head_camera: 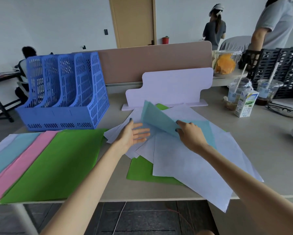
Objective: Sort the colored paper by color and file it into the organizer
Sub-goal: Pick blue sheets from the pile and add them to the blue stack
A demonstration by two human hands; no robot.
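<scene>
Pinched light-blue sheet [156,118] at its edge with right hand [190,133], tilted up over white pile [184,160]. Held left hand [133,134] open, fingers straight, possibly touching that pile.

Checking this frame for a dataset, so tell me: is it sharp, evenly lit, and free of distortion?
Head view: soft, even light, faint shadows, no glare on the white sheets; wide-angle bending there bows the desk divider and tilts the blue organizer; the light-blue sheet pinched by the right hand looks slightly smeared, and the bottom-left corner is blurred.
</scene>
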